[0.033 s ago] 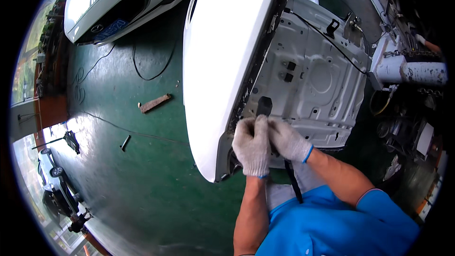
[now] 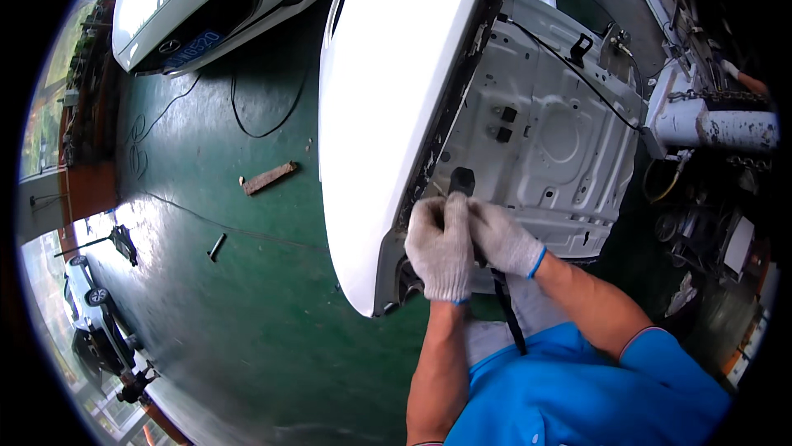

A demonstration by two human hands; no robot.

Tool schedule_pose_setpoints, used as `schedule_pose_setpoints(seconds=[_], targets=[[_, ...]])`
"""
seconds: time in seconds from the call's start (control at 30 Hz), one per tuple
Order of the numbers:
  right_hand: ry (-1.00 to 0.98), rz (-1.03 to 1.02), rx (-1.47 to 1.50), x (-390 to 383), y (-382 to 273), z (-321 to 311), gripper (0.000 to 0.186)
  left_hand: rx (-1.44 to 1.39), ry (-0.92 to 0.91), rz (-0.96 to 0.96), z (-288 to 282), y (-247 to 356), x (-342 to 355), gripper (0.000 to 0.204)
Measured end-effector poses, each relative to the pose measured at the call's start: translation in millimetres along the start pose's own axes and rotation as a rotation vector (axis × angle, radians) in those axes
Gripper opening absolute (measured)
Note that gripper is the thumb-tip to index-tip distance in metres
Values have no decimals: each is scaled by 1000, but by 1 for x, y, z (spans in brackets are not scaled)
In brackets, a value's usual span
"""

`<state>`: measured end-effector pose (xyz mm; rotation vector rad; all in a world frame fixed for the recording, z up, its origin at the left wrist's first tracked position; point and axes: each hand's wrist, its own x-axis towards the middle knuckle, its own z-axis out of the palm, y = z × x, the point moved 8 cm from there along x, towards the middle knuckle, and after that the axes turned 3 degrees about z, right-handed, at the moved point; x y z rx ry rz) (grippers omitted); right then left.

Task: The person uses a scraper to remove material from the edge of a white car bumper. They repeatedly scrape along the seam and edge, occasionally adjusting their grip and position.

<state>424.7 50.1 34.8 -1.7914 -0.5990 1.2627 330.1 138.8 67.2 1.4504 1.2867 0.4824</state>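
Observation:
My left hand [image 2: 436, 248] and my right hand [image 2: 505, 238], both in whitish knitted gloves with blue cuffs, meet in front of me with fingers bent and pressed together. What they pinch is hidden by the gloves. Just beyond the fingertips a blunt black piece [image 2: 461, 182] sticks up. Below the hands a long black bar or strap [image 2: 507, 314] runs toward my waist; whether the two join cannot be seen. The hands are beside the lower edge of a white car door [image 2: 363, 116], whose bare inner side [image 2: 561, 136] faces right.
A white car [image 2: 198, 0] stands at the far left. On the green floor [image 2: 264, 347] lie a rusty block [image 2: 269, 179], a small dark tool [image 2: 217, 247] and black cables [image 2: 264, 134]. A white steel post with chains [image 2: 726, 126] is at the right, near another person's hand [image 2: 733, 69].
Both hands have shifted very slightly to the right. The black piece beyond the fingertips shows at a slightly different angle.

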Motion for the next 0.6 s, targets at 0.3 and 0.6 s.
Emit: schedule_pose_setpoints(seconds=[0.3, 0.6], targets=[[23, -10, -173, 8, -7, 4, 34, -117, 78, -79, 2, -15, 13, 25], [-2, 55, -157, 15, -8, -4, 32, -82, 98, -54, 5, -18, 19, 26]])
